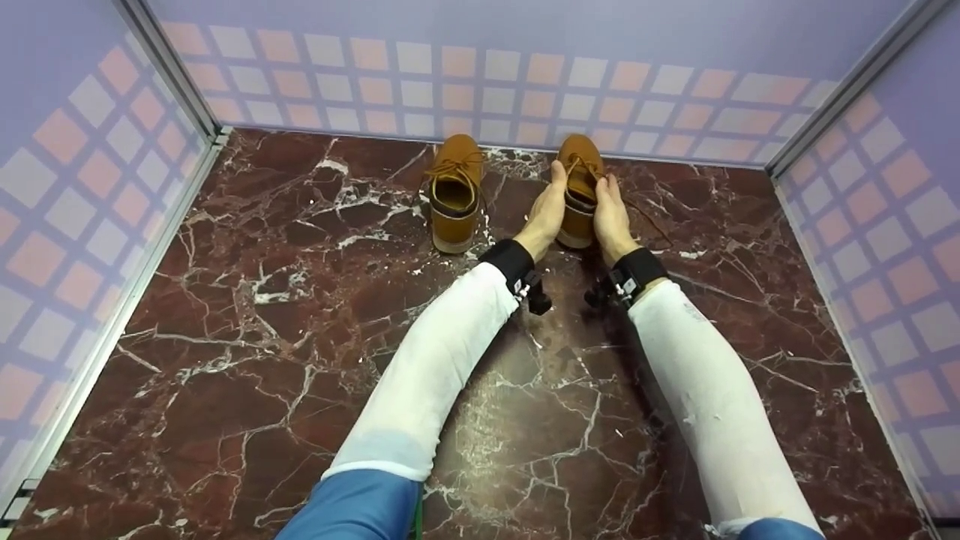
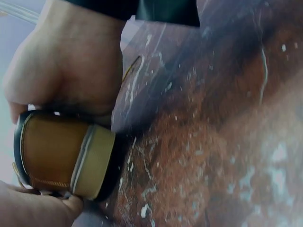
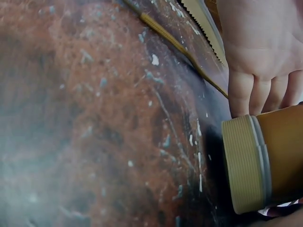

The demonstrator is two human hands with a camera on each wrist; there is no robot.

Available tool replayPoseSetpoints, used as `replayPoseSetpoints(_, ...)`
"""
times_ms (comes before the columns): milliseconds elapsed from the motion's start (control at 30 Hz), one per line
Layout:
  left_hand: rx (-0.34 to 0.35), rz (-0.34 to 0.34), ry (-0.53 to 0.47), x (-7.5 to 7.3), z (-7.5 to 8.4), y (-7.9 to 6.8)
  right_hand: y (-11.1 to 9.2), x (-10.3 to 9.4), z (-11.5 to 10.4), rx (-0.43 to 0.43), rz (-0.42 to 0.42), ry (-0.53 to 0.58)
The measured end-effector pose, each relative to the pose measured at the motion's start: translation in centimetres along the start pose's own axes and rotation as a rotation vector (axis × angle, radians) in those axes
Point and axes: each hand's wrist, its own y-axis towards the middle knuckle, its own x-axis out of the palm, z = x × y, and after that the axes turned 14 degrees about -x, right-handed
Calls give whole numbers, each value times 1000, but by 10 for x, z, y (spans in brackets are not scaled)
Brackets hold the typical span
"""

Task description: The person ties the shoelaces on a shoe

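Two tan lace-up shoes stand side by side by the back wall, toes facing it. My left hand (image 1: pixel 549 210) lies along the left side of the right shoe (image 1: pixel 576 229). Against its other side rests my right hand (image 1: pixel 612 217), so the shoe stands between both palms. In the right wrist view, the left hand's fingers (image 3: pixel 260 94) run straight down to the heel (image 3: pixel 248 165). The left wrist view has the right hand (image 2: pixel 71 66) above the heel and part of the left hand (image 2: pixel 38 208) below. The left shoe (image 1: pixel 454 225) stands apart, untouched.
Tiled-pattern panels enclose the marble-look floor (image 1: pixel 247 337) at the back (image 1: pixel 525 30), left (image 1: pixel 75 187) and right (image 1: pixel 900 217). A loose lace (image 1: pixel 651 217) trails on the floor right of the right shoe. Another lace (image 3: pixel 184 52) lies between the shoes.
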Motion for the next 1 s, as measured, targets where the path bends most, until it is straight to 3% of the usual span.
replayPoseSetpoints(233,-23,-70,-59,-3,-4,-1,-3,2,4,15,-11,1)
replayPoseSetpoints(500,-42,-137,-24,-3,2,-3,-9,5,-1,14,-27,75)
replayPoseSetpoints(633,-91,-151,16,-11,7,-6,-12,9,-6,11,-47,89)
replayPoseSetpoints(700,-104,-157,40,-15,8,-11,-16,9,-7,16,-56,96)
replayPoseSetpoints(733,-110,-164,44,-16,8,-15,-9,6,7,25,-64,136)
replayPoseSetpoints(767,-114,-169,45,-17,7,-19,-13,6,7,29,-66,141)
replayPoseSetpoints(933,-131,-185,43,-25,-2,-43,-42,-1,9,30,-119,246)
replayPoseSetpoints(967,-137,-191,38,-27,-3,-48,-58,0,-6,21,-138,235)
replayPoseSetpoints(1000,-142,-203,31,-29,-4,-53,-64,-1,-6,20,-164,268)
